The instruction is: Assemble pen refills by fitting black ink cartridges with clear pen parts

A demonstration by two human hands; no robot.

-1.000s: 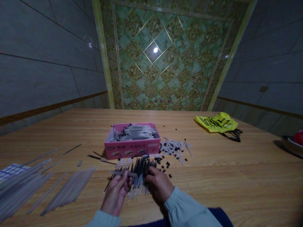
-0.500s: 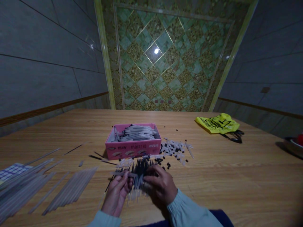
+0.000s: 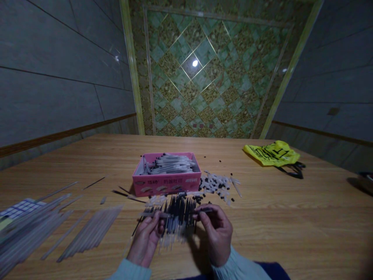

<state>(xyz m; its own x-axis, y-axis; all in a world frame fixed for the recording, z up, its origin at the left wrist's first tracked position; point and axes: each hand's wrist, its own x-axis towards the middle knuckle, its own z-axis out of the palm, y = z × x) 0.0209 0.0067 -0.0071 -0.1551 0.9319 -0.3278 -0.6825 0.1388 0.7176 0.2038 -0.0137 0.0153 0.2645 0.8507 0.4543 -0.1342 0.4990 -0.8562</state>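
Observation:
My left hand [image 3: 148, 237] is closed, pinching a translucent pen barrel [image 3: 154, 214] that lies level and points right. My right hand [image 3: 215, 229] pinches a thin dark pen refill [image 3: 206, 210] between thumb and fingers; its far end is blurred. Between and beyond my hands lies a row of black pen refills [image 3: 179, 210], with paler ends towards me. Just behind them stands a pink box [image 3: 166, 186] filled with white pens [image 3: 173, 163]. Small white and black pen parts [image 3: 215, 182] are scattered at its right side.
Clear tubes [image 3: 90, 233] lie side by side on the left, next to a larger heap of tubes [image 3: 32, 233] over a checked cloth [image 3: 25, 206]. Loose dark refills [image 3: 119, 193] lie left of the box. A yellow bag [image 3: 274, 153] rests at the back right of the wooden table [image 3: 285, 217].
My right hand has moved right from the row of refills, now with a dark refill in its fingers. My left hand keeps hold of the barrel in nearly the same place.

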